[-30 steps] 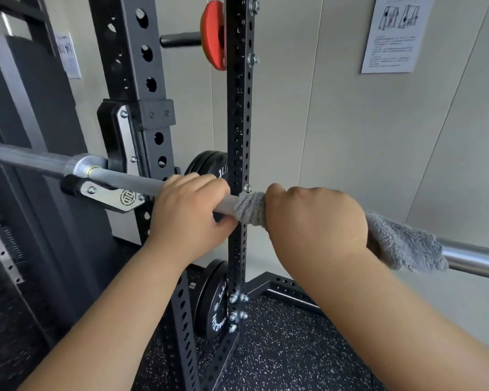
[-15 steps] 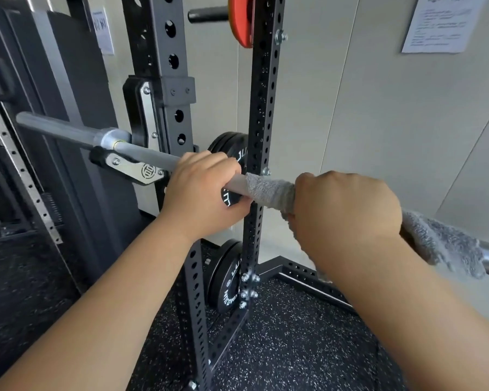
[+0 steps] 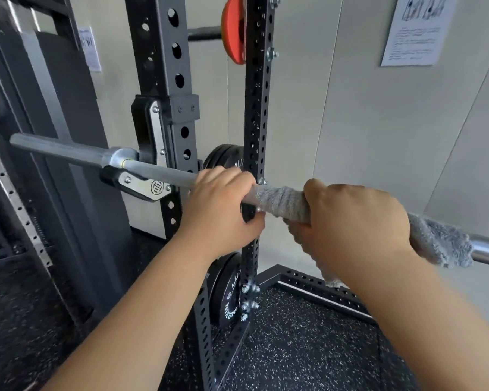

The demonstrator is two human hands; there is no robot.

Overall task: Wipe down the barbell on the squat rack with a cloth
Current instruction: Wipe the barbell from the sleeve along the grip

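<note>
Barbell [image 3: 158,173] lying across the squat rack [image 3: 167,80], running from upper left down to lower right, its shaft seated in the J-hook [image 3: 144,185] bolted to the near black upright. Sleeve end poking out to the left past the collar, bare of plates.

Left hand [image 3: 220,210] wrapped overhand around the bare shaft just right of the J-hook — fingers curled over the top, thumb tucked underneath, closed firmly on the steel. Right hand [image 3: 353,221] just beside it, also overhand, clenched around the grey cloth [image 3: 283,198] and the shaft under it. Cloth rolled around the bar: one ribbed stretch showing between the two hands, touching the left hand's thumb side; a fluffier end sticking out to the right of the right hand, draped over the shaft where the chrome reappears. A loose corner of cloth hanging below the right palm.

Behind the hands, a second perforated upright [image 3: 259,122] with black weight plates [image 3: 229,294] stored low against it and a red plate [image 3: 233,32] on a peg up high. Speckled black rubber floor [image 3: 308,348] below, pale wall panels behind, a printed sheet [image 3: 418,29] pinned at upper right.
</note>
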